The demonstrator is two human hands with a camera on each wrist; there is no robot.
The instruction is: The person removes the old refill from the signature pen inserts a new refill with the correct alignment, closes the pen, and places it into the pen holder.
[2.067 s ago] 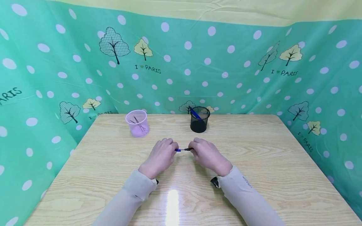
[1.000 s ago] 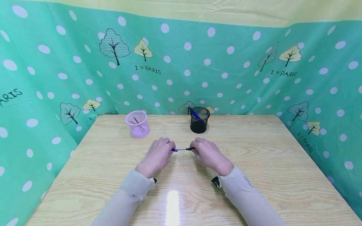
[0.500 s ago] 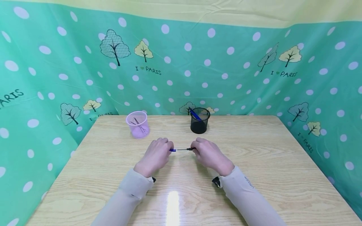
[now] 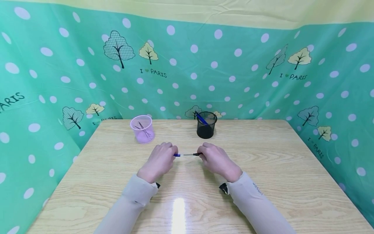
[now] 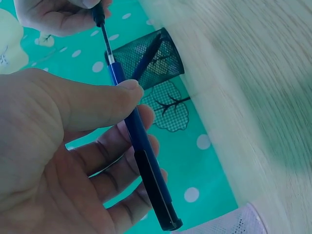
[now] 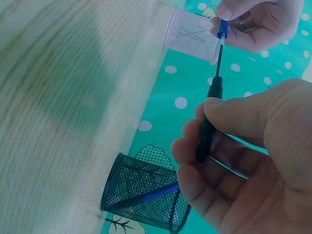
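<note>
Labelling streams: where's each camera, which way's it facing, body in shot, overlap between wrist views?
Head: worn on the head, facing forward and down at the table; left hand, right hand and both sleeves show.
Left wrist: on that wrist, facing the blue pen part in the left hand; part of the right hand shows at top.
Right wrist: on that wrist, facing the black pen part in the right hand; part of the left hand shows at top.
Shared: both wrist views catch the black cup and purple cup.
</note>
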